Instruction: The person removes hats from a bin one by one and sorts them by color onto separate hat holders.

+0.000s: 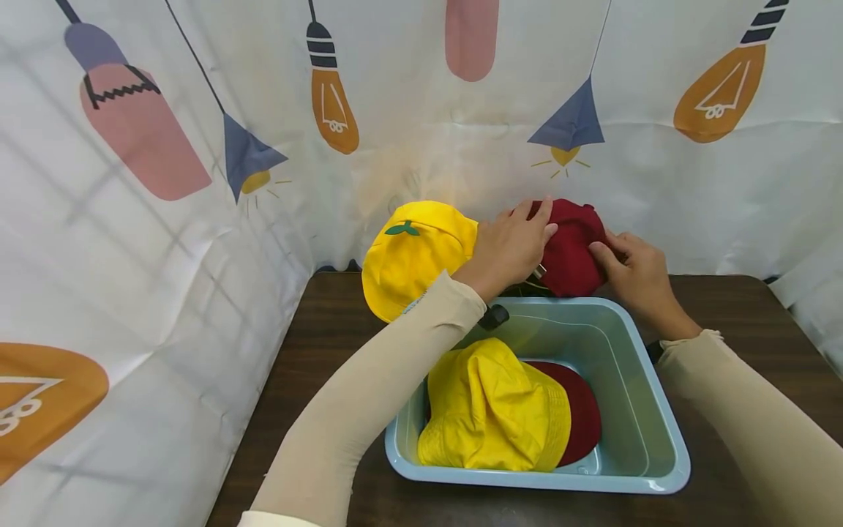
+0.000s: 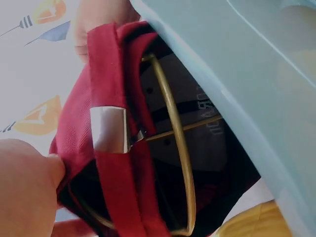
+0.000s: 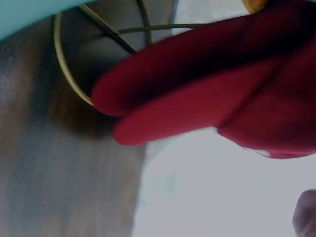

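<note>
A dark red cap is held up behind the tub by both hands. My left hand grips its left side; in the left wrist view, thumb and fingers pinch the fabric edge. My right hand grips the cap's right side, thumb toward me. The left wrist view shows the cap's back strap with a silver buckle, and a gold wire stand at the cap's opening. Two rounded red flaps of cap fabric fill the right wrist view.
A light blue tub stands on the dark wooden table, holding a yellow cap over a red cap. Another yellow cap with a green leaf patch sits raised behind the tub's left corner. A patterned curtain hangs behind.
</note>
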